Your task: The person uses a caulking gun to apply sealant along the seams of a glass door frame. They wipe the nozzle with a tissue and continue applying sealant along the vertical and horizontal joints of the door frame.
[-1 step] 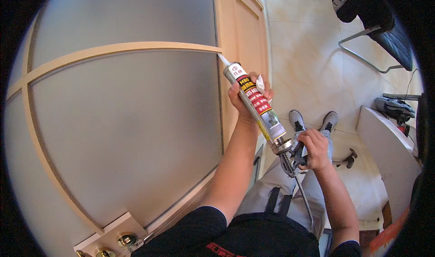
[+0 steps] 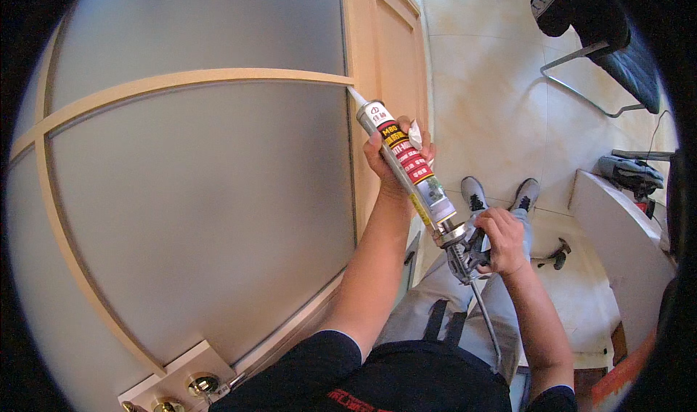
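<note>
Noted at left, filling the greatest area: frosted panes [image 2: 210, 216], smooth, matte and grey, divided by pale wooden strips [image 2: 203, 77] with straight edges bent by the lens. Recorded at right: tiled floor [image 2: 494, 114], glossy cream with cloudy tan mottling and thin joints. Above centre: wooden door [image 2: 396, 56], pale, with a recessed panel. Lower right: flat white board [image 2: 621, 245], standing on edge. Upper right: black seat [image 2: 633, 71], on a bent, shiny metal tube.

Found at centre, slanting from upper left to lower right, above grey trousers [image 2: 425, 303]: caulking gun [image 2: 454, 241], grey metal, with a long thin rod hooked at its end. Lying in its cradle: sealant cartridge [image 2: 417, 169], cylindrical, with a glossy red, black and white label. Observed around cradle and cartridge: left hand [image 2: 388, 151], clamped, with thumb and fingers on opposite sides. Observed at the rear grip: right hand [image 2: 504, 239], clamped with curled fingers; cannot tell how far the trigger is pressed.

Seen on the floor near the right hand: dark-headed hammer [image 2: 559, 254]. At the left fingers: crumpled white scrap [image 2: 414, 135]. Smallest: tapered white nozzle [image 2: 356, 95], directed at the strip's right end, contact uncertain.
</note>
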A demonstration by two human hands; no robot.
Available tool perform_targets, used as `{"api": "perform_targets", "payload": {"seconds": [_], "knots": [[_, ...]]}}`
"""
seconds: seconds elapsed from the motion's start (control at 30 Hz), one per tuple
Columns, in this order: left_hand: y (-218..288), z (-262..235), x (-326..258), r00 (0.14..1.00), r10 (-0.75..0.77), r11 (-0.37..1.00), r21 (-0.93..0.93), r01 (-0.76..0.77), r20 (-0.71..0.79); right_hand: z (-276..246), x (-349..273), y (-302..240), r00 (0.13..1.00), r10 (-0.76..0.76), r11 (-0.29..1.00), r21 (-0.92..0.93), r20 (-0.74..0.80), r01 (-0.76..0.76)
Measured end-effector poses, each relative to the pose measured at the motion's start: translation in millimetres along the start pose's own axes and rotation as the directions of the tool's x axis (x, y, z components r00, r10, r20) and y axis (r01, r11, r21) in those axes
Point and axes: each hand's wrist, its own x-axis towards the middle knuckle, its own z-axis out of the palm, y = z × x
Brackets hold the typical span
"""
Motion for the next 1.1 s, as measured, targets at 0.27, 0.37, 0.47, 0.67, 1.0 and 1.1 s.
{"api": "perform_targets", "payload": {"seconds": [0.27,0.37,0.47,0.67,1.0,1.1], "knots": [[13.8,70.6,19.0,0.798,0.095,0.97,0.235,0.06,-0.595,-66.7,12.4,-74.7,0.894,0.332,0.574,0.688,0.3,-0.444],[18.4,81.7,41.7,0.708,0.103,0.976,0.209,0.065,-0.698,-80.9,29.5,-78.7,0.738,0.494,0.322,0.692,0.46,-0.646],[21.5,84.9,60.2,0.688,0.087,0.983,0.174,0.058,-0.721,-94.8,49.4,-79.5,0.766,0.494,0.325,0.731,0.411,-0.601],[25.2,110.1,68.9,0.576,0.07,0.95,0.231,0.211,-0.815,-107.5,89.8,-123.5,0.573,0.728,0.208,0.674,0.377,-0.709],[19.3,100.8,48.4,0.526,0.055,0.975,0.16,0.156,-0.849,-148.8,132.1,-151.2,0.476,0.728,0.044,0.659,0.494,-0.751],[10.5,102.6,47.8,0.47,0.039,0.983,0.118,0.139,-0.882,-174.7,148.3,-127.5,0.457,0.701,0.075,0.58,0.547,-0.811]]}}
